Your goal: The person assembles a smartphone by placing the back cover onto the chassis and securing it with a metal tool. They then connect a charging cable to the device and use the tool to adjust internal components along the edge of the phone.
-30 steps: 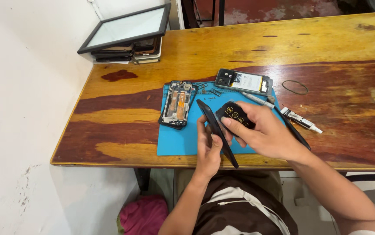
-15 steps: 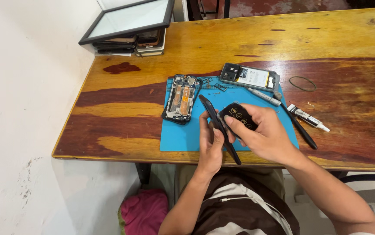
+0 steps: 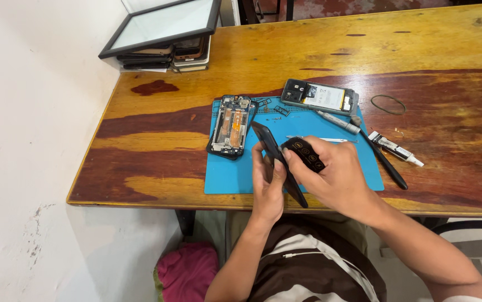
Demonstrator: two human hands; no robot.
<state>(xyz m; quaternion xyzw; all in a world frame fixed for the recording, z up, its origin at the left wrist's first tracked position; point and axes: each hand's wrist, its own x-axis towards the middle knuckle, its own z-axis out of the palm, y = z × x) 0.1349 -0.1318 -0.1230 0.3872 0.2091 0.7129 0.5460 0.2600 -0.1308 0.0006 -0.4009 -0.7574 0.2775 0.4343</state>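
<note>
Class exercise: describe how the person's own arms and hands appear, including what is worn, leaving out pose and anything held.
Both forearms are bare, with no gloves, rings, watch or bracelets showing on the left hand or right hand. The shirt is dark brown with broad white stripes. No sleeve shows on either forearm.

place: phone repair workshop
signs: opened phones (image 3: pixel 231 125) on blue repair mat (image 3: pixel 235 176), tools, stacked screens (image 3: pixel 162 53) on wooden surface (image 3: pixel 420 50)

Glossy streaked wooden table (image 3: pixel 431 45) against a scuffed white wall (image 3: pixel 22 140), in even light.
</note>
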